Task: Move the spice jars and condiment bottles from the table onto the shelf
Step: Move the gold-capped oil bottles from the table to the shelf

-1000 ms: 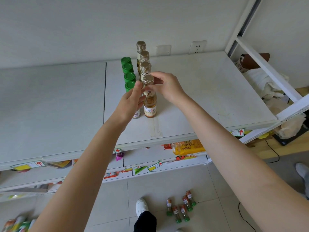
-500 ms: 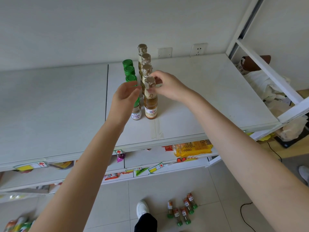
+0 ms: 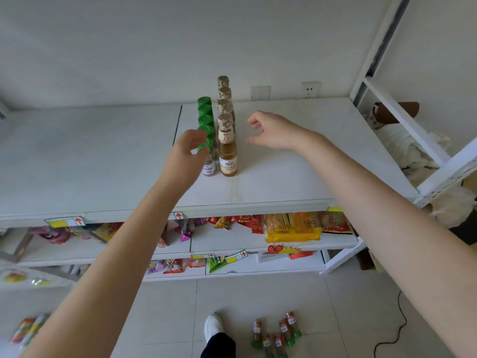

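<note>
On the white top shelf (image 3: 284, 177) stand two rows running back toward the wall: several green-capped spice jars (image 3: 204, 103) on the left and several amber condiment bottles (image 3: 223, 83) on the right. The front amber bottle (image 3: 228, 161) and the front green-capped jar (image 3: 209, 167) stand upright side by side. My left hand (image 3: 187, 153) hovers at the front jar's cap with fingers loosely curved, hiding part of it. My right hand (image 3: 276, 130) is to the right of the front bottle, fingers spread, holding nothing.
Several small green-capped jars (image 3: 277, 334) lie on the tiled floor by my shoe (image 3: 213, 329). Snack packets (image 3: 291, 228) fill the lower shelves. A white metal frame (image 3: 413, 125) and bundled cloth stand at the right. Wall sockets (image 3: 309, 89) sit behind the shelf.
My right hand let go of the front amber bottle's cap and drew off to the right. My left hand loosened from the front green-capped jar. The view tilted down a little.
</note>
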